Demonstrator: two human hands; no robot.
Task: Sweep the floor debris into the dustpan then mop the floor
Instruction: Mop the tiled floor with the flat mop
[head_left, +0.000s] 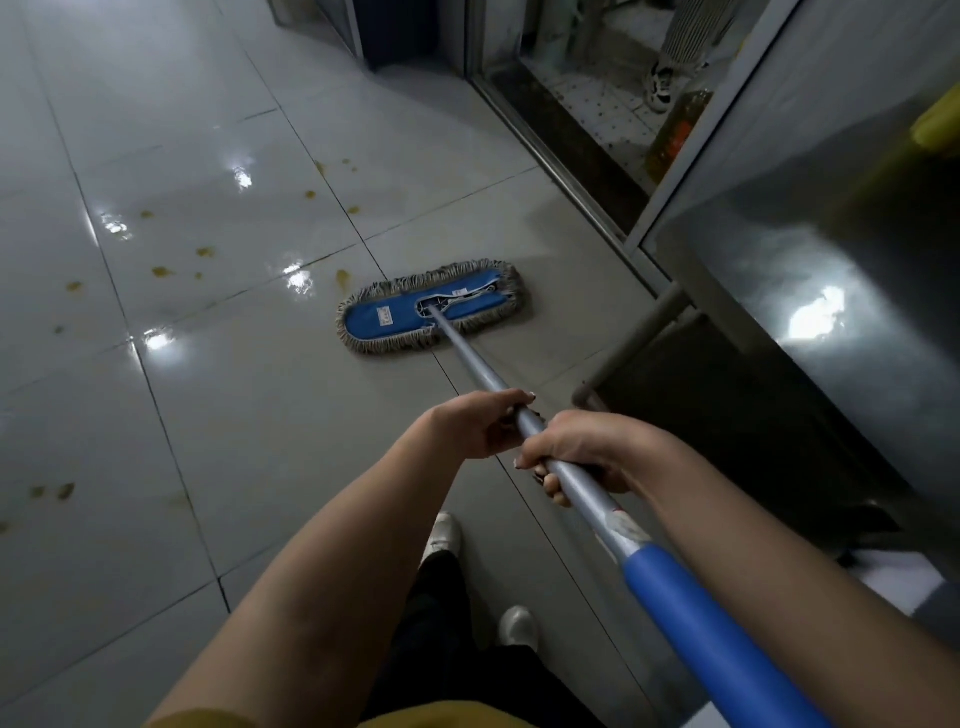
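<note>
Both left hand (483, 423) and right hand (582, 452) are clamped, mid-mopping, on the silver metal mop pole (467, 353); yellowish floor stains (163, 271) ahead-left are seemingly to be wiped next.

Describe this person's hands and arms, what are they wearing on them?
Neither the left hand nor the right hand wears a glove, watch or bracelet, and no sleeves reach the forearms. The fingernails look pale-tipped. A mustard-yellow garment edge shows at the bottom of the view.
</note>
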